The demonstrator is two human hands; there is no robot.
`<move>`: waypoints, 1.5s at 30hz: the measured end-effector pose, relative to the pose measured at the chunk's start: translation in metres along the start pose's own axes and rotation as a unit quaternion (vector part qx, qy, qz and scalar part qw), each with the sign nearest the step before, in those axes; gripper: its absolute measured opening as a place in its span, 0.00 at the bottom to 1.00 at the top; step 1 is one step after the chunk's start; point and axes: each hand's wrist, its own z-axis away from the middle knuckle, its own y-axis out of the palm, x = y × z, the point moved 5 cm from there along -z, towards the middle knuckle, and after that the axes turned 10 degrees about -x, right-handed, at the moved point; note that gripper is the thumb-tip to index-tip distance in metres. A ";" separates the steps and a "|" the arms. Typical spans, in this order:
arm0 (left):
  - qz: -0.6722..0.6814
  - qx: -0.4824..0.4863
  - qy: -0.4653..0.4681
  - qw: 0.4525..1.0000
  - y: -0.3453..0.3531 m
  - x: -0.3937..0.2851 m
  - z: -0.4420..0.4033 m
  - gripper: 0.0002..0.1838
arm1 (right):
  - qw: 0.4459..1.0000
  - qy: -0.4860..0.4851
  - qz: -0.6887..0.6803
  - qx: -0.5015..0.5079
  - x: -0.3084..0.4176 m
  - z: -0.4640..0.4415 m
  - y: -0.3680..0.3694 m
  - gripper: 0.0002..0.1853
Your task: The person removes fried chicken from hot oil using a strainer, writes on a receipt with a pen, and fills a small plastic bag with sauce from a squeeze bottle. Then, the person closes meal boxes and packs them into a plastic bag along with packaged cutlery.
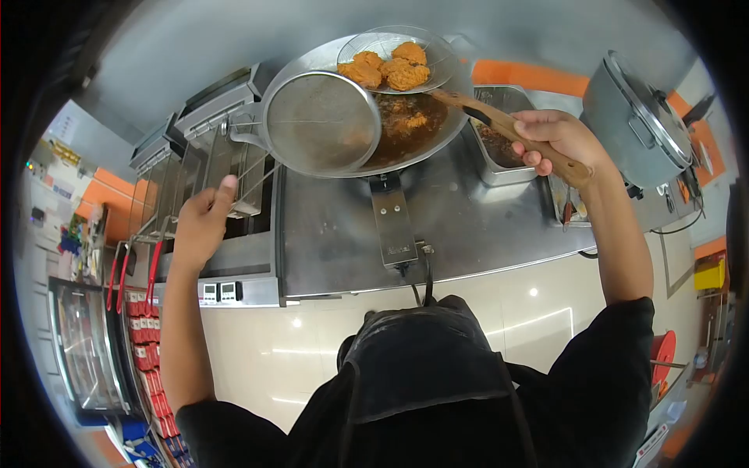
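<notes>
The right hand (558, 139) is wrapped around the long brown wooden handle (472, 108) of a round wire-mesh skimmer (441, 64), thumb along the top and fingers curled underneath. The skimmer sits at the far side of a wide, round silver metal pan (421, 158) and bears about 4 golden-orange, crumb-coated fried pieces (407, 76). Below it, dark brown oil (398, 144) fills the pan, with 1 smaller orange piece (415, 122) showing at the surface. A round, fine-mesh metal strainer (321, 121) overlaps the left side of the pan, its metal handle pointing left. The left hand (204, 225) is near that handle, beside the silver wire fryer baskets (251, 175), thumb raised and fingers loosely bent; I cannot tell whether it grips anything. Right of the pan, a rectangular silver metal tray (507, 176) with brown contents stands on the grey steel counter (335, 226), under the right hand's side of the skimmer handle. Farther right is a large grey lidded pot (620, 113). On the fryer front, at left, are 2 small white timers (228, 292).
</notes>
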 end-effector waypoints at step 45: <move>-0.119 0.123 0.208 0.963 0.203 -0.177 -0.052 0.18 | 0.992 -0.096 0.029 -0.072 0.020 0.042 -0.018 0.19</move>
